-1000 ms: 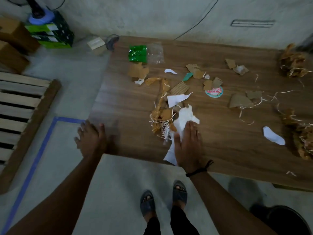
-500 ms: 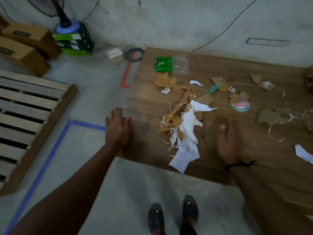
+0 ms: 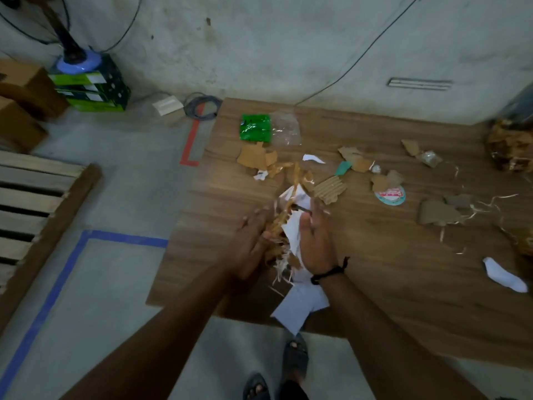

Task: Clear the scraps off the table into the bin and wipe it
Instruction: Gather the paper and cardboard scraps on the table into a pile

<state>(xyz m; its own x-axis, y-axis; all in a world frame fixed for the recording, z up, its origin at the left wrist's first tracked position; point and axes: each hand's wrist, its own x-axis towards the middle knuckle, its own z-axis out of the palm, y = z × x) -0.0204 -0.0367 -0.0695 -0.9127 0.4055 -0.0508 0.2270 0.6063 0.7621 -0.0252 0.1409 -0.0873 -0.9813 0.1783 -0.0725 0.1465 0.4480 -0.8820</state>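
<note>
Bare table left of the scrap pile lies free; cardboard scraps clutter beyond it.

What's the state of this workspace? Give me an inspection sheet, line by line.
Surface: wooden table, strewn with scraps.
Job's things: scrap pile of paper, cardboard and shreds pressed between both hands; white sheet overhanging the near edge; no bin or cloth clearly seen.
Clutter: green packet, clear plastic, round label, cardboard pieces and white scrap loose on the table.
Hands: left hand and right hand flank the pile, fingers fairly straight; blurred.
Cables: coiled cable on the floor by the table's far left corner; wire across the wall.
Surroundings: wooden pallet, green box, cardboard boxes, blue tape and red tape on the floor.
</note>
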